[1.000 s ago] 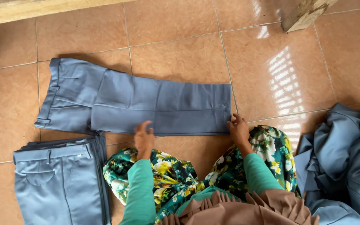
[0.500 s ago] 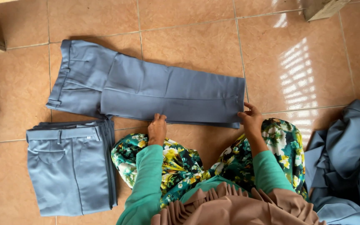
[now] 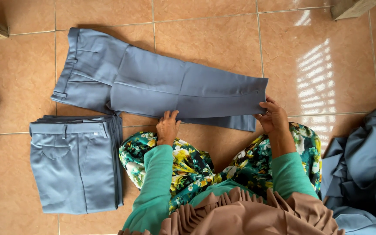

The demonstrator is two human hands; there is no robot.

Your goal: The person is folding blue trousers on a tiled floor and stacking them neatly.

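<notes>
While one stack of folded trousers lies done, grey-blue trousers lie flat on the tiled floor.
Left hand presses their near edge, fingers spread; right hand pinches the hem; an unfolded pile waits.

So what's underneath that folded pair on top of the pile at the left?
Under the top folded trousers more folded edges show, stacked on the tiled floor. How many cannot be told.
</notes>
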